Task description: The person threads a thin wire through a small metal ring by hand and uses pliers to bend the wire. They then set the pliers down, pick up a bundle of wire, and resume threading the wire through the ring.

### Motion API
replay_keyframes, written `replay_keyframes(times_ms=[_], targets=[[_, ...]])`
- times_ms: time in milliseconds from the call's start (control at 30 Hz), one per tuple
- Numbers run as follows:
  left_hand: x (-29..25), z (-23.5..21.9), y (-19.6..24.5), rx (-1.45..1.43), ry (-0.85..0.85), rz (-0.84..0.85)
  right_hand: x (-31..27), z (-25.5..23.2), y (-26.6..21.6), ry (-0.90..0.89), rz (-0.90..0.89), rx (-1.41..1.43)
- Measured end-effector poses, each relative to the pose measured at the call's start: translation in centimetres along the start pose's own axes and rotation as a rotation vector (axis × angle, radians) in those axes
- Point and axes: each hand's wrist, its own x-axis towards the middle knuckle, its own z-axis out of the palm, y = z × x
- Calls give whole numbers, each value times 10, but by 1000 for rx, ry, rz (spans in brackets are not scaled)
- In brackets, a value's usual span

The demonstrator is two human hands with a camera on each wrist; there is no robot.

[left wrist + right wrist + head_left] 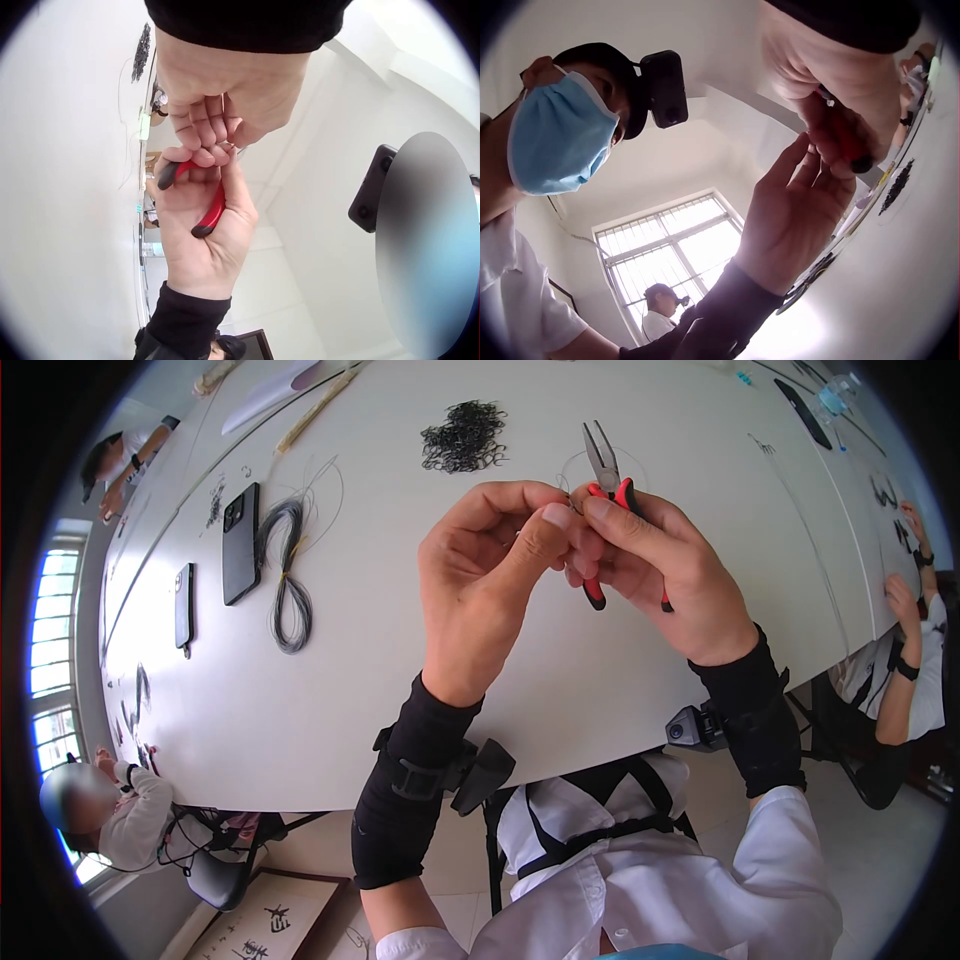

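Pliers (607, 479) being held above table (380, 700) in right hand (672, 550), fingers curling round red handles (215, 211). Fine wire (571, 501) seemingly being pinched between left hand's (485, 575) thumb and fingers; probably light, springy, best being gripped near end. Pliers likely stiff. Handles across palm being shown in left wrist view; tips being shown only in head view.

one pair of pliers (608, 478), one tied wire bundle (285, 567), one black heap (465, 437), two wrist cameras (485, 775)

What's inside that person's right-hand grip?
The right grip holds pliers: the parted jaws stick out, and the red handles show partly. Whatever the grip covers, including part of those handles, can't be seen.
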Motion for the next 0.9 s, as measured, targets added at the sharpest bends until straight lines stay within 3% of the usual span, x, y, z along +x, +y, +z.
replay_keyframes(times_ms=[167, 500, 600, 700, 900], targets=[[0, 1, -1, 90, 83, 47, 4, -9, 3, -149, 113, 266], [-1, -2, -1, 129, 69, 59, 4, -10, 5, -160, 166, 334], [5, -2, -4, 277, 44, 301, 1, -9, -1, -166, 218, 375], [10, -19, 1, 615, -106, 473, 0, -10, -5, -184, 283, 386], [10, -19, 3, 613, -131, 450, -1, -11, -7, -154, 372, 357]])
